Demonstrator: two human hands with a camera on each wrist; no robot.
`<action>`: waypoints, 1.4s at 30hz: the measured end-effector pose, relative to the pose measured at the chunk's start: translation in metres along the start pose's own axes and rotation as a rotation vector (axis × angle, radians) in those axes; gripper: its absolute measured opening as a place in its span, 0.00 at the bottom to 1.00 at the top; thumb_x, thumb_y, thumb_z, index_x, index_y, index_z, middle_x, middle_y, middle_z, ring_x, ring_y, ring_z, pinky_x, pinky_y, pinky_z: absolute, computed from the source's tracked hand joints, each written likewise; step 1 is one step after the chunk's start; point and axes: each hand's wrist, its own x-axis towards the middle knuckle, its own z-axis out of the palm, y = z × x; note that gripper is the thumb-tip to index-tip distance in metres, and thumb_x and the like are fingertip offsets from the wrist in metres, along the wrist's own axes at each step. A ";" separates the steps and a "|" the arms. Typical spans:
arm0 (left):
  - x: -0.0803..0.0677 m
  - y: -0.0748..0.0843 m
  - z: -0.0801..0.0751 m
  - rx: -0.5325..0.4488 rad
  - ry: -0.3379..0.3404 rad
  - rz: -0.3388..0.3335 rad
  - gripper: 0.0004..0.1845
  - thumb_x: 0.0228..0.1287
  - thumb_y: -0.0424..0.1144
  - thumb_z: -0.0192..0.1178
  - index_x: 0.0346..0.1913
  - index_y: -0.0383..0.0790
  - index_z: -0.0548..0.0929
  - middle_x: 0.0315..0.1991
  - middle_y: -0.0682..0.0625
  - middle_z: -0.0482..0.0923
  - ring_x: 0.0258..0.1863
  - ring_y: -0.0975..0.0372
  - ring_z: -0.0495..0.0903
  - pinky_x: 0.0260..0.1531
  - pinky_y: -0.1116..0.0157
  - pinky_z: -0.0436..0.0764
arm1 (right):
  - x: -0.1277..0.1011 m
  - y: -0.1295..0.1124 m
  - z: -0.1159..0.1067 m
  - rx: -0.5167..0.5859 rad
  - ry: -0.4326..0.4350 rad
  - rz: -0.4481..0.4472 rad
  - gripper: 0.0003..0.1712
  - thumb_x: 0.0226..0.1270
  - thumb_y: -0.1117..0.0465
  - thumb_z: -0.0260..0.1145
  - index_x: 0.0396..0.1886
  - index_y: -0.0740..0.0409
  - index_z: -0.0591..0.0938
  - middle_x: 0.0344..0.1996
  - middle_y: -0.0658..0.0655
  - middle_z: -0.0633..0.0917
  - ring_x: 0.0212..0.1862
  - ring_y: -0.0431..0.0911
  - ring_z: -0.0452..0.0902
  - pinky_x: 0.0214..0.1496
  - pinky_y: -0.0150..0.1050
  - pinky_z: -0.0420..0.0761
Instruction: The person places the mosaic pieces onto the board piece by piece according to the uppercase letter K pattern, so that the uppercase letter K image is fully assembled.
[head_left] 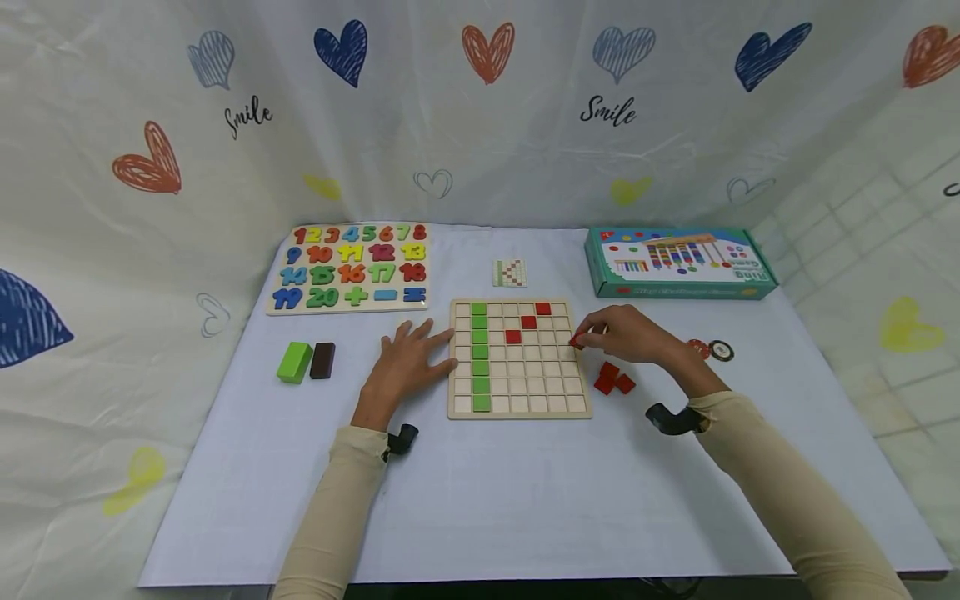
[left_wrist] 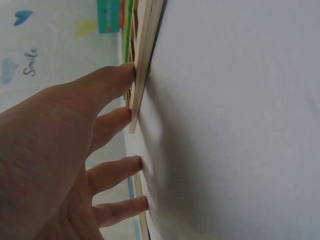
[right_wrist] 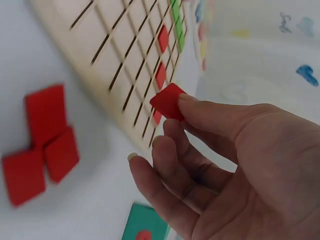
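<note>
A wooden grid board (head_left: 517,416) lies mid-table, with a column of green tiles (head_left: 480,352) on its left side and a diagonal of red tiles (head_left: 528,322) toward its upper right. Spread fingers of my left hand (head_left: 405,367) touch the board's left edge; the left wrist view shows thumb and index finger against the wooden rim (left_wrist: 142,65). Between thumb and finger, my right hand (head_left: 626,333) pinches a red square tile (right_wrist: 168,101) just over the board's right edge. Three loose red tiles (head_left: 615,379) lie on the table below that hand.
A number puzzle board (head_left: 348,310) is at back left, a teal box (head_left: 682,287) at back right. A small pattern card (head_left: 510,272) lies behind the grid. Left are a green block (head_left: 295,362) and a dark brown block (head_left: 322,360). Round tokens (head_left: 722,350) lie right of the right hand.
</note>
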 end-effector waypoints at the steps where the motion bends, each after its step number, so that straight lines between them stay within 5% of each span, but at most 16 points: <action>1: 0.000 0.000 0.000 0.000 0.001 0.000 0.36 0.73 0.60 0.65 0.80 0.59 0.71 0.84 0.44 0.60 0.83 0.40 0.53 0.75 0.28 0.56 | 0.004 -0.005 0.002 -0.001 0.002 -0.020 0.13 0.79 0.60 0.66 0.54 0.60 0.90 0.43 0.59 0.89 0.38 0.48 0.80 0.39 0.40 0.81; 9: 0.000 0.000 0.001 0.004 0.006 -0.002 0.36 0.73 0.60 0.65 0.80 0.59 0.71 0.84 0.44 0.60 0.83 0.40 0.54 0.74 0.28 0.56 | 0.039 -0.045 0.029 -0.010 -0.027 -0.165 0.12 0.81 0.60 0.64 0.52 0.62 0.89 0.42 0.55 0.91 0.39 0.49 0.84 0.43 0.40 0.83; 18: 0.000 0.001 0.001 -0.011 0.010 0.006 0.35 0.73 0.60 0.65 0.80 0.59 0.72 0.83 0.44 0.60 0.83 0.40 0.53 0.74 0.28 0.55 | 0.074 -0.073 0.056 -0.093 -0.141 -0.175 0.10 0.83 0.63 0.60 0.53 0.64 0.83 0.40 0.55 0.88 0.36 0.44 0.78 0.42 0.37 0.81; 25: 0.000 -0.001 0.001 -0.008 0.008 0.009 0.36 0.73 0.60 0.65 0.80 0.59 0.71 0.84 0.44 0.60 0.83 0.40 0.53 0.75 0.28 0.55 | 0.080 -0.073 0.065 -0.098 -0.045 -0.217 0.08 0.76 0.62 0.70 0.47 0.60 0.91 0.41 0.54 0.91 0.41 0.45 0.85 0.48 0.42 0.86; 32: 0.000 -0.001 -0.001 -0.011 -0.006 -0.003 0.36 0.74 0.60 0.64 0.80 0.59 0.71 0.84 0.44 0.59 0.84 0.40 0.52 0.75 0.29 0.54 | 0.075 -0.071 0.069 -0.059 0.001 -0.152 0.16 0.72 0.60 0.75 0.55 0.61 0.88 0.45 0.56 0.92 0.46 0.47 0.86 0.53 0.44 0.86; 42: 0.001 -0.002 0.000 -0.015 -0.005 -0.002 0.36 0.73 0.60 0.65 0.80 0.59 0.71 0.84 0.44 0.59 0.84 0.40 0.52 0.76 0.29 0.54 | 0.075 -0.068 0.077 -0.011 0.051 -0.157 0.13 0.69 0.63 0.77 0.51 0.60 0.88 0.44 0.55 0.91 0.45 0.47 0.85 0.53 0.43 0.86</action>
